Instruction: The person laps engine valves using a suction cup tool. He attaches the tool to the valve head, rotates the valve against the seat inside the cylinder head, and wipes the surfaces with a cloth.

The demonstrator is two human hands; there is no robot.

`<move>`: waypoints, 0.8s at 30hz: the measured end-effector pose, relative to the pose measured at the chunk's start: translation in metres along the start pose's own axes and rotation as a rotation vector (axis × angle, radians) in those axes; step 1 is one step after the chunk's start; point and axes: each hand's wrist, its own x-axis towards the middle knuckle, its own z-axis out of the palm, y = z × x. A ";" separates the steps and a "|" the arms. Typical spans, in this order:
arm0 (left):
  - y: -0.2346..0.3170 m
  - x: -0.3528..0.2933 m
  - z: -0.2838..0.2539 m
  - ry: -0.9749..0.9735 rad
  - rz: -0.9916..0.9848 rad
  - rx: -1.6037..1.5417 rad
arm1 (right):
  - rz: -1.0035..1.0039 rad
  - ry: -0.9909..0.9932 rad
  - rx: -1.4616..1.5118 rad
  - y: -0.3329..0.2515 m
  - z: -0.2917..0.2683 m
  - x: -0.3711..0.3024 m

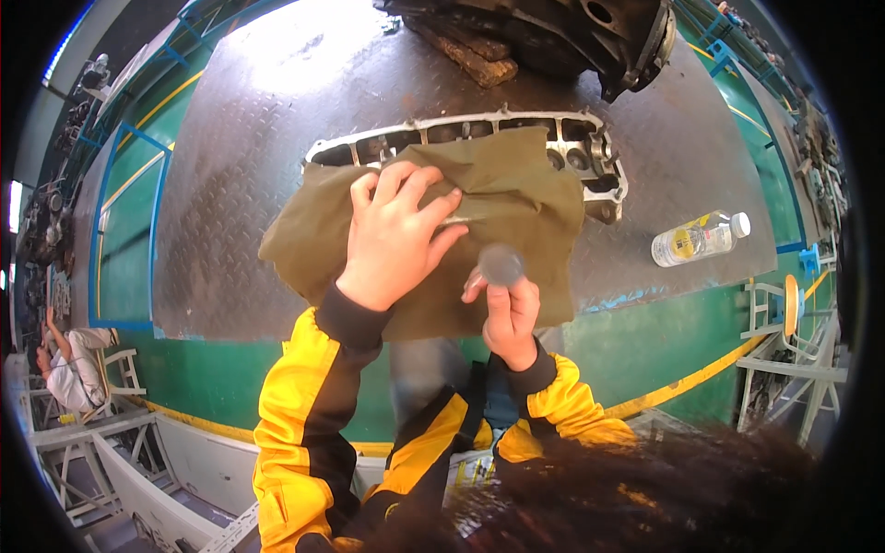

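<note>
An olive-green cloth [525, 203] lies draped over a metal engine cylinder head [604, 170], whose far edge and right end show beyond it. My left hand [396, 230] rests on top of the cloth with its fingers apart and slightly bent. A small pale shape beside its thumb is too unclear to name. Nearer to me, above the cloth's front part, my right hand [513, 318] grips a round grey disc [501, 265] between thumb and fingers. The disc is blurred, and whatever lies behind it is hidden.
The dark tread-plate table [230, 212] bears a big dark metal casting [562, 37] at the back, beside a brownish block [475, 64]. A clear bottle with a white cap [701, 240] lies on its side at the right. A person [74, 364] sits far left.
</note>
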 end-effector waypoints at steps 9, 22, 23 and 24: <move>0.001 0.006 -0.001 0.016 0.022 0.012 | 0.089 -0.011 0.011 0.006 -0.001 -0.003; -0.001 0.007 0.002 0.016 0.016 0.000 | 0.000 0.038 0.093 0.002 -0.001 -0.006; 0.001 0.006 0.002 0.015 0.014 -0.003 | 0.003 0.038 0.091 0.006 0.000 -0.005; 0.002 0.005 0.001 0.011 0.013 0.005 | 0.114 0.047 0.125 0.014 0.003 -0.005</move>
